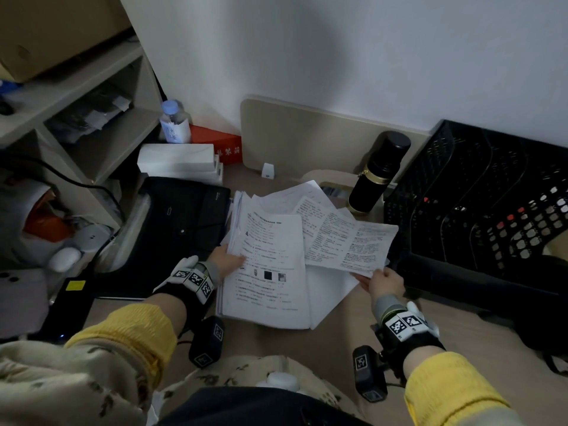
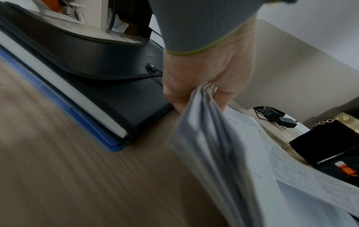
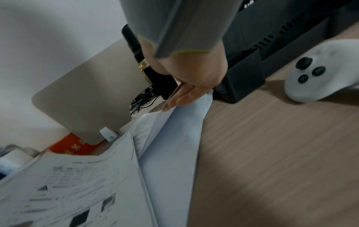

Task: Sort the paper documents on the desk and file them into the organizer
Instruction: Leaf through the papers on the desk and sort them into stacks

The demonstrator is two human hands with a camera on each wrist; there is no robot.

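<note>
Yellow sleeve cuffs (image 1: 132,330) and wrist-worn trackers fill the near edge of the head view, and beyond them both hands hold printed papers over a wood-grain tabletop (image 1: 332,348).

From the head view, the left hand (image 1: 226,259) grips the left edge of a thick stack of papers (image 1: 270,272), thumb on the top page. The right hand (image 1: 384,282) pinches the lower corner of a smaller sheaf (image 1: 350,238) that fans out to the right, overlapping the stack.

Only the left wrist view shows how the stack is held: fingers (image 2: 204,76) curl round the bundled page edges, which hang clear of the tabletop. It also shows a blue folder (image 2: 64,113) under the black zip case (image 2: 120,98) just to the left of that hand.

Only the right wrist view shows the right hand's thumb and fingers (image 3: 182,96) pressed together on a page corner, with a white game controller (image 3: 320,73) lying on the tabletop to its right.

Just right of the right hand stands the black mesh organizer (image 1: 479,204), its curved slots facing the person. A black flask with a gold band (image 1: 378,173) stands beyond the papers, between them and a beige board (image 1: 307,139) against the wall. Beyond the left hand are white boxes (image 1: 178,161), a red box (image 1: 221,146) and a water bottle (image 1: 173,121); open shelves (image 1: 92,124) stand further left.
</note>
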